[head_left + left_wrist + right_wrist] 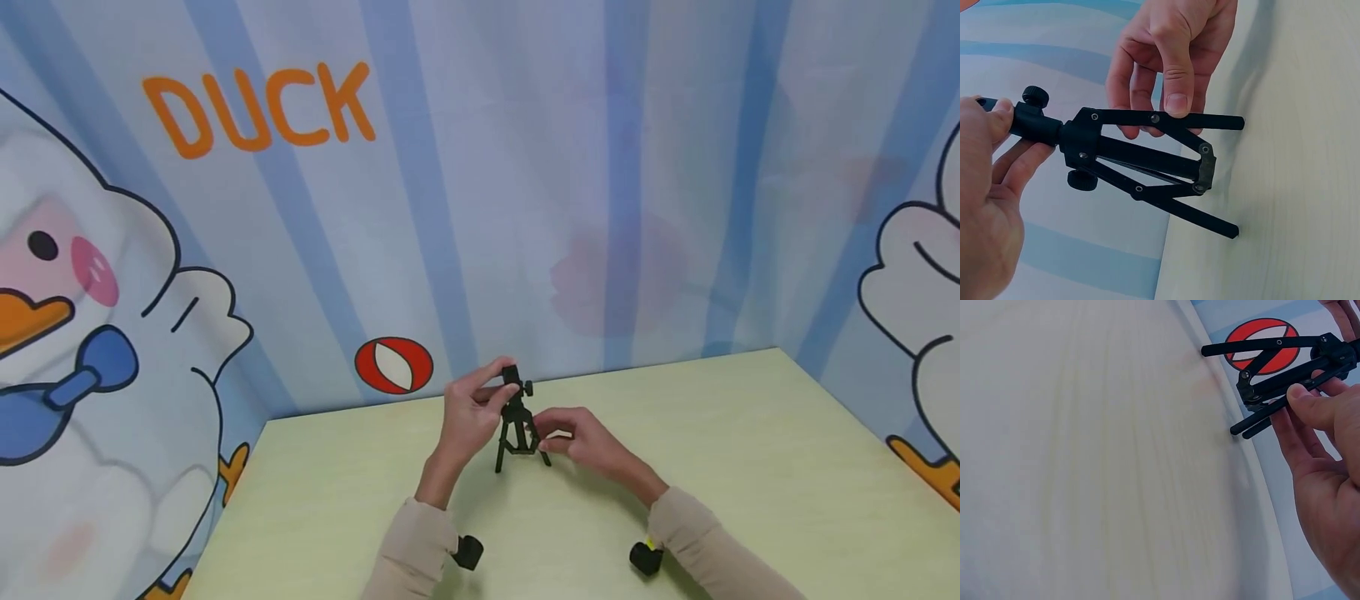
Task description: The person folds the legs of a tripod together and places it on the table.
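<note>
A small black tripod (516,412) is held upright over the far part of the table in the head view. My left hand (467,421) grips its top section, just above the leg joints. With thumb and fingers, my right hand (588,437) pinches one of the legs (1204,120), as the left wrist view shows. The legs stand partly spread, joined by hinged braces to the centre column (1144,154). Two knobs, an upper knob (1035,96) and a lower knob (1082,180), stick out from the tripod. In the right wrist view, two leg ends lie close together near the right thumb.
The pale table (322,500) ends at a blue striped backdrop (510,167) printed with ducks, a red ball (394,365) and orange lettering. A black device (468,552) sits at the left wrist, and another black device (646,558) at the right wrist.
</note>
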The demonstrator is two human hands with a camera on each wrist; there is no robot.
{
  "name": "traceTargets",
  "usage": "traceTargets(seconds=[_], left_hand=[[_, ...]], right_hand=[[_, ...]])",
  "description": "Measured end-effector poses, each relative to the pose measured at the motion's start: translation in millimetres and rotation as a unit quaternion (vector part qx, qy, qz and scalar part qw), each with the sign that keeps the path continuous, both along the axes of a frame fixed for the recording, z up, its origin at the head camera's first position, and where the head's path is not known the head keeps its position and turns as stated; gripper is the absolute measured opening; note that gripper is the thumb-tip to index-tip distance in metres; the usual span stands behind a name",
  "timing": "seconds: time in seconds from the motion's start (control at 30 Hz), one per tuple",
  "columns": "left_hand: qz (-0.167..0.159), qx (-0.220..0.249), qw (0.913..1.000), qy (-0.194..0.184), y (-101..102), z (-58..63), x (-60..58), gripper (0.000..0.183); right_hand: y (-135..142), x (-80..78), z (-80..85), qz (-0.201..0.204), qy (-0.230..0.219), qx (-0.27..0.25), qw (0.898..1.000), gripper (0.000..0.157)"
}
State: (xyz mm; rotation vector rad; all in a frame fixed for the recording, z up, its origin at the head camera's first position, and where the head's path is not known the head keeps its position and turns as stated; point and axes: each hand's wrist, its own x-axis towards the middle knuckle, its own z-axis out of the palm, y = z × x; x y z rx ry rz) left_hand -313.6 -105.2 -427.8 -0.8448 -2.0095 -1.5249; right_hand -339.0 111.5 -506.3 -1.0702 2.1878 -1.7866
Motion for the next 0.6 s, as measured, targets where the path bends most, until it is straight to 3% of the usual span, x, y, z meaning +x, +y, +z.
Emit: traceTargets(seconds=[0.23,0.43,0.6], left_hand=[[-0.001,-0.006,0.9999,0.008,-5.7,-0.2,-3.6,0.035],[-0.028,0.007,0.9982,-0.052,-8.1,4.1,-9.1,0.034],[-0.016,0.007,0.9976,-0.067,-7.4,2.8,-9.6,0.035]], right_hand=[[0.5,1.3,-1.1,0.007,0.024,0.032,0.999,0.025],[0.9,3.0,-1.0,-0.002,0.020,0.048,0.999,0.020],[5.9,2.5,-1.8,-0.033,0.019,0.049,0.998,0.023]])
